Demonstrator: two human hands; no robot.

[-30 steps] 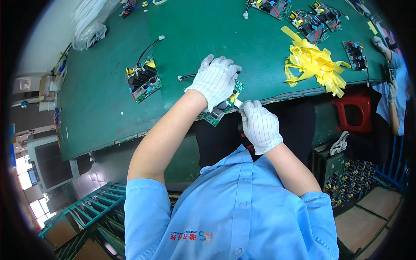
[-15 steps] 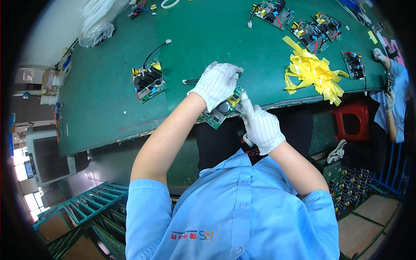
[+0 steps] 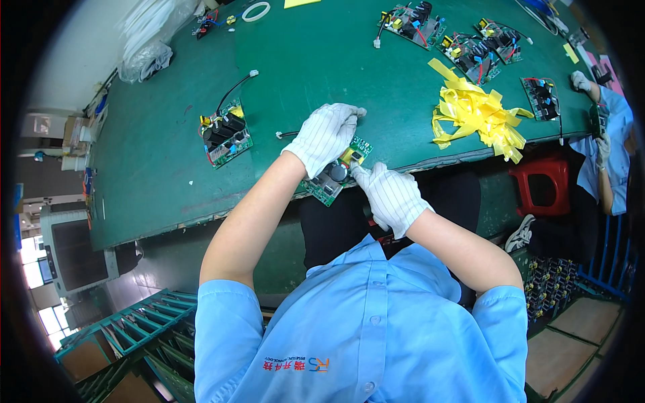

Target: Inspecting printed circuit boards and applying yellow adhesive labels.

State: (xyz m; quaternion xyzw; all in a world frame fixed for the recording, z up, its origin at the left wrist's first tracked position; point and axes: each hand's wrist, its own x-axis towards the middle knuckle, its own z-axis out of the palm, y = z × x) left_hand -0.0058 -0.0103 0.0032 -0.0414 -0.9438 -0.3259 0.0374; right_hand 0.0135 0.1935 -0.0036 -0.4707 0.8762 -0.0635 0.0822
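Observation:
A green circuit board point(image 3: 326, 190) with a round black coil and a yellow-wrapped component lies at the table's near edge, its near corner jutting past it. My left hand point(image 3: 329, 136), in a white striped glove, is closed over the board's left and far side and covers part of it. A short black lead with a white plug point(image 3: 281, 135) sticks out to the left. My right hand point(image 3: 390, 196), gloved alike, touches the board's right side by the yellow component, with its fingers bent; their undersides are hidden.
Another board point(image 3: 226, 134) with black capacitors lies to the left on the green table point(image 3: 154, 161). At right are a heap of yellow tape strips point(image 3: 480, 115) and several boards point(image 3: 470, 54). A red stool point(image 3: 541, 187) and a co-worker's gloved hand point(image 3: 580, 81) are farther right.
My right hand has shifted left and its fingertips now rest on the board by the yellow component. The left hand keeps its hold. The whole view has shifted slightly.

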